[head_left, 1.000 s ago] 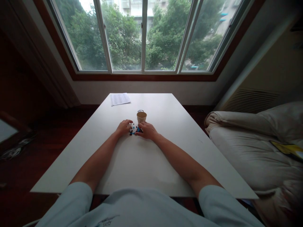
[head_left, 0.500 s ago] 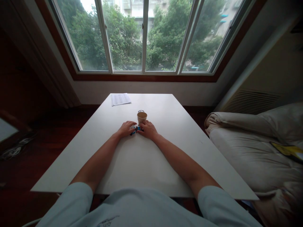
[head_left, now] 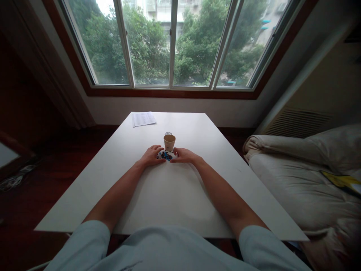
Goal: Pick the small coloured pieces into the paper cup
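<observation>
Several small blue, black and brown beads or pellets (head_left: 167,155) lie in a loose pile on the white table (head_left: 175,195); their exact kind is too small to make out. At the left edge of the pile rests my left hand (head_left: 152,156), its fingers apart and curved around it. My right hand (head_left: 184,155) is on the opposite side, thumb and fingers parted, facing the pile. Just beyond the pile a tan paper cup (head_left: 169,143) stands upright, and no hand grips it. A thin dark loop (head_left: 168,133) shows partly behind the cup.
Sheets of printed paper (head_left: 143,119) lie at the table's far left corner. To the right is a beige padded couch (head_left: 287,180) with a yellow and black item (head_left: 342,182) on it. Cables (head_left: 18,178) lie on the dark floor at left. A wide window (head_left: 172,45) is ahead.
My right hand has moved away from the cup to the right side of the pile. More of the small pieces show between my hands. My left hand has barely shifted.
</observation>
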Tool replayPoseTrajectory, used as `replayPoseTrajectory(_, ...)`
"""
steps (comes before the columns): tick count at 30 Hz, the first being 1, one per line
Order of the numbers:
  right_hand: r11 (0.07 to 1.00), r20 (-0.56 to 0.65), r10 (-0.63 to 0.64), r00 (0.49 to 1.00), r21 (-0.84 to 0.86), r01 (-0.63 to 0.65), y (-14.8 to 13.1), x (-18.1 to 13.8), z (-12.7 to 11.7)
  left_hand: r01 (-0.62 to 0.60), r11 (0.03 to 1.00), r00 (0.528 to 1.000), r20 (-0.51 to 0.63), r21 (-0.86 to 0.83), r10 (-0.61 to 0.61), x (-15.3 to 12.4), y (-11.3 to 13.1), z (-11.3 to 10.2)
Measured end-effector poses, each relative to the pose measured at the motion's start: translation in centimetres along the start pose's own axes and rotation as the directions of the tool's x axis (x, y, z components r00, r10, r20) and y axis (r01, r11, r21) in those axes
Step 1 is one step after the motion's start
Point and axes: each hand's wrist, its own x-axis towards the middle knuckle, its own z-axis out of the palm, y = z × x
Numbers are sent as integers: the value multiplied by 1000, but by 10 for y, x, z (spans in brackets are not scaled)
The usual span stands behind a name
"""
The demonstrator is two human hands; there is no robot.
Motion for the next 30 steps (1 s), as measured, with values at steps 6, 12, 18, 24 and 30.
replayPoseTrajectory(6,991,-61,47,997,-125,-54,-8,0,13,132,990,989,-80,57,-127,4,2,6)
replayPoseTrajectory(12,979,-196,62,979,-176,-98,-10,2,23,135,987,988,-89,88,-127,8,14,4)
replayPoseTrajectory(18,983,-266,2,964,-179,-52,-1,3,28,128,984,987,-110,126,-115,11,21,3)
replayPoseTrajectory(24,994,-229,-39,973,-107,15,8,1,21,84,992,994,-74,90,-77,5,24,-3)
replayPoseTrajectory(30,1000,-228,-15,973,-29,9,30,3,8,125,987,989,-94,105,-115,7,31,5)
